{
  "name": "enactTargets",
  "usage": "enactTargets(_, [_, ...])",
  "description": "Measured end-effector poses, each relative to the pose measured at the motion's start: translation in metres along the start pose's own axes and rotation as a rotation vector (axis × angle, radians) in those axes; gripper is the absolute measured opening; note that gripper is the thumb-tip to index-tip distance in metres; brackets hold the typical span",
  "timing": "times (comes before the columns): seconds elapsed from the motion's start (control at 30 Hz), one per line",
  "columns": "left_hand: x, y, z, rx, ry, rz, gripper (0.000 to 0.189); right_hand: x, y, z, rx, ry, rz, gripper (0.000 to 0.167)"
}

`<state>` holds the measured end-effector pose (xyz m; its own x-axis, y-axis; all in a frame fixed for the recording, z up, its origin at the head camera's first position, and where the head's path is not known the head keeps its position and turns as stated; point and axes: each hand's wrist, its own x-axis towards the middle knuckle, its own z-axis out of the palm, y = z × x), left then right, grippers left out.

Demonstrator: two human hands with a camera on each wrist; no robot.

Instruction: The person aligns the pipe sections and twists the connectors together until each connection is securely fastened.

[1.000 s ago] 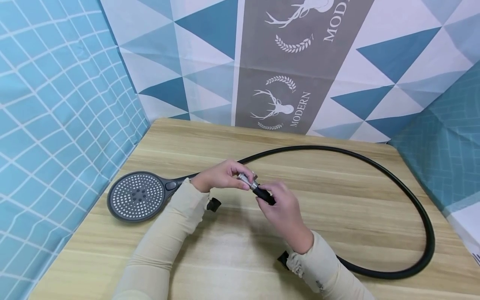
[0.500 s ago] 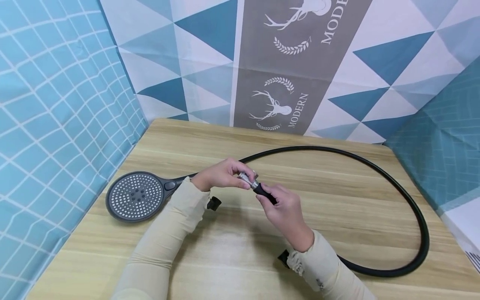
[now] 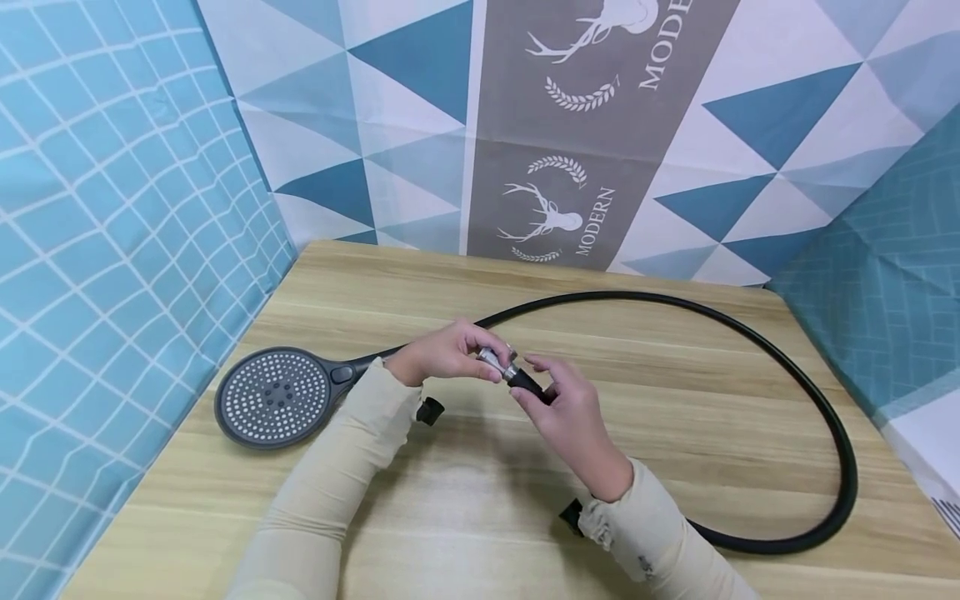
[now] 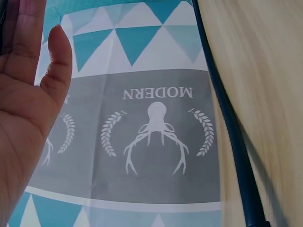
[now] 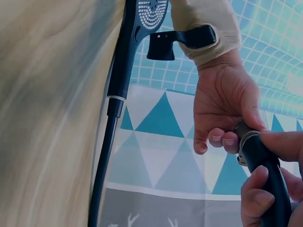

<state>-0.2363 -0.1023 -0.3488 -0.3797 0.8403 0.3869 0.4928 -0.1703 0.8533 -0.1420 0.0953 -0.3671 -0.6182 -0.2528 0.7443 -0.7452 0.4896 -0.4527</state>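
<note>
My left hand [image 3: 453,352] pinches a silver metal fitting [image 3: 495,360] between thumb and fingers above the table. My right hand [image 3: 572,412] holds the black end of a shower hose [image 3: 527,383], which meets the fitting. In the right wrist view, the fingers curl round the black hose end [image 5: 265,163], and the left hand's fingertips are on the metal fitting [image 5: 244,130]. A dark grey hand shower [image 3: 273,398] lies at the left, its spray face up. The hose [image 3: 622,295] runs from its handle. In the left wrist view, the fitting is out of frame.
The hose loops across the right of the wooden table [image 3: 465,533] and passes behind the right sleeve [image 3: 645,525]. Patterned sheets hang behind and at both sides. A black camera mount [image 5: 182,40] sits on the left wrist. A white item [image 3: 926,454] lies at the right edge.
The right index finger has lifted a little from the black hose end, and the right hand has shifted slightly. The left hand stays at the metal fitting.
</note>
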Motion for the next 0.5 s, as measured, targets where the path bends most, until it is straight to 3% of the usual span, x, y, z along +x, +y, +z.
enactTargets(0.13, [-0.0013,-0.0029,-0.0004,0.001,-0.003,0.009,0.008,-0.0010,0.0022,0.0021,-0.022,0.025,-0.007,0.042])
enactTargets(0.3, [-0.0020,-0.0033,-0.0004,0.017,0.004,0.016,0.006,-0.0009,0.0048,0.0034,-0.047,0.056,-0.077,0.033])
enactTargets(0.5, [-0.0039,-0.0043,0.0032,0.056,0.021,-0.026,0.004,-0.0010,0.0048,0.0032,-0.047,0.063,-0.099,0.033])
